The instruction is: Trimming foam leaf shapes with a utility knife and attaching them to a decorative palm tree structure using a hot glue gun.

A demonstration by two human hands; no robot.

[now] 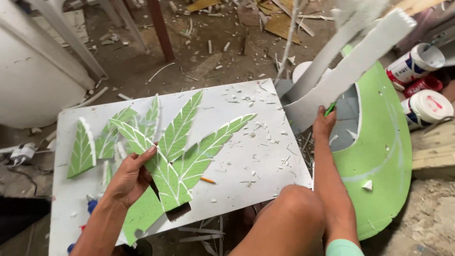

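— Left hand [129, 178]? 
— Clasping green leaf cutout [161, 166] at lower centre, long axis slanting up-left.
— Right hand [323, 124]? 
— Right of centre, closed on green tool [330, 109], against white foam strip [350, 66].

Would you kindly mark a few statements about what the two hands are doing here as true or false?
1. The left hand holds a green leaf cutout with white veins. True.
2. The right hand is resting flat on the white board. False: it is off the board's edge, gripping a small green tool beside a large green sheet.
3. An orange pencil lies on the board. True.
4. All the leaf cutouts are red. False: they are green.
5. Round white tubs stand at the right edge. True.
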